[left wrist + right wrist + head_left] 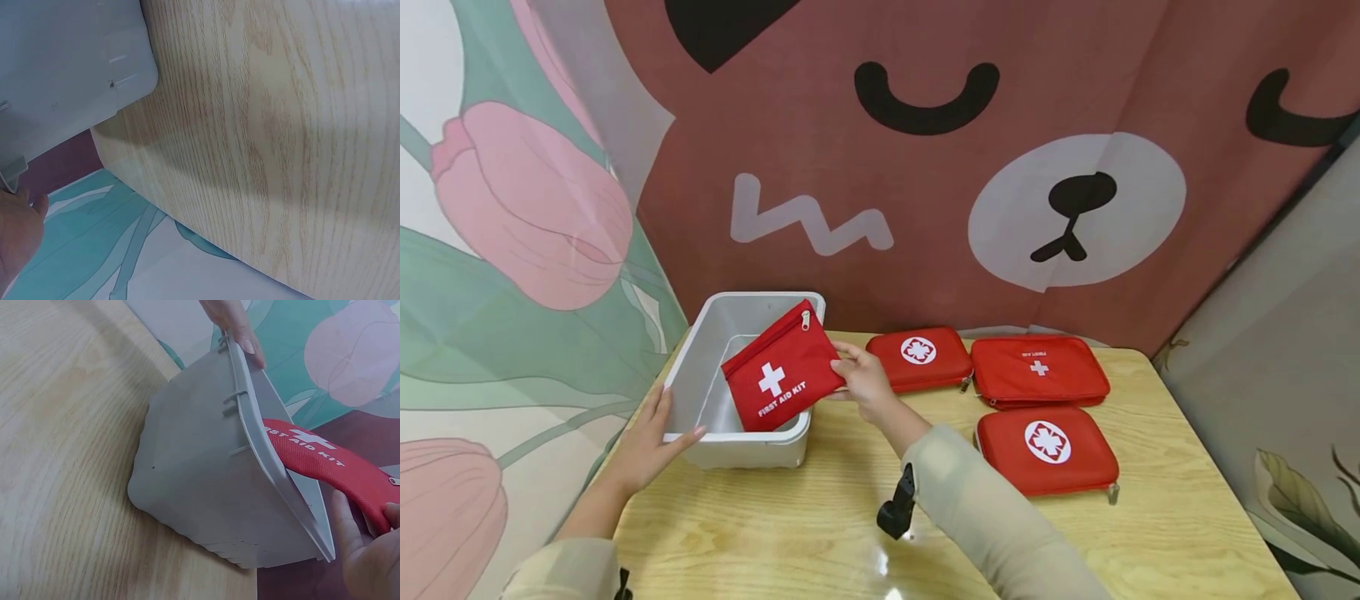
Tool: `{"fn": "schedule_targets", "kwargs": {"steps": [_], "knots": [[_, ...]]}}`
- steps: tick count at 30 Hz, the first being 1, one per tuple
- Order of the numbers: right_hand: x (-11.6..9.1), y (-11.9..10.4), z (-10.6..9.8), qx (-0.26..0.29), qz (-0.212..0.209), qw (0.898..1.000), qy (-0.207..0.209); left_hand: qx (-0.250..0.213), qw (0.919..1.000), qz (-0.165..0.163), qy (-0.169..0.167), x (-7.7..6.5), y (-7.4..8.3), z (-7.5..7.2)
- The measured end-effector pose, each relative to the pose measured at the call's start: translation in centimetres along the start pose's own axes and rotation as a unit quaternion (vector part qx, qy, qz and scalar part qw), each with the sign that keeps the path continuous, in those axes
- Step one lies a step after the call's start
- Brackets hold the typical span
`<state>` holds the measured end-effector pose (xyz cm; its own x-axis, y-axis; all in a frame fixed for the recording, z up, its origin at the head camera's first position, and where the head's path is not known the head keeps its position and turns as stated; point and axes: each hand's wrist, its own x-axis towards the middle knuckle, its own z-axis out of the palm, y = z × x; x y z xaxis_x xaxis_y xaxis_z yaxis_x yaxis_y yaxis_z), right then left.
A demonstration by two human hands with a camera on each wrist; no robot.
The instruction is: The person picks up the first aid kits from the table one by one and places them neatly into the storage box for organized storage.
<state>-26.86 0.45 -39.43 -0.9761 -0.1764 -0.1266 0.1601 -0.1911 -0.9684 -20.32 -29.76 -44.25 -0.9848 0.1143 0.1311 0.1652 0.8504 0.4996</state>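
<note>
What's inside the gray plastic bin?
The red FIRST AID KIT pouch extends partly into the gray plastic bin; some bin floor shows. The pouch covers the rest; can't tell what's beneath.

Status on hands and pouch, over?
Left hand touching bin rim. Right hand gripping red first aid pouch, angled at bin's mouth. No obstruction seen.

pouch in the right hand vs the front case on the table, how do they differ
The pouch is held tilted at the bin's mouth by the right hand; the front case lies flat on the table. The pouch shows a cross and lettering; the front case, a round emblem. Both are red with white markings.
</note>
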Motion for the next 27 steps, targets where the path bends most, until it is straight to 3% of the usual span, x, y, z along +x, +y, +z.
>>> {"fn": "schedule_targets", "kwargs": {"steps": [9, 27], "knots": [[0.2, -0.3, 0.8, -0.043, -0.001, 0.999, -0.002, -0.009, 0.9998, 0.014, 0.009, 0.1, -0.1, 0.2], [0.2, 0.0, 2.4, -0.072, 0.015, 0.997, -0.023, -0.007, 0.9994, 0.023, 0.023, 0.1, -0.2, 0.2]]}}
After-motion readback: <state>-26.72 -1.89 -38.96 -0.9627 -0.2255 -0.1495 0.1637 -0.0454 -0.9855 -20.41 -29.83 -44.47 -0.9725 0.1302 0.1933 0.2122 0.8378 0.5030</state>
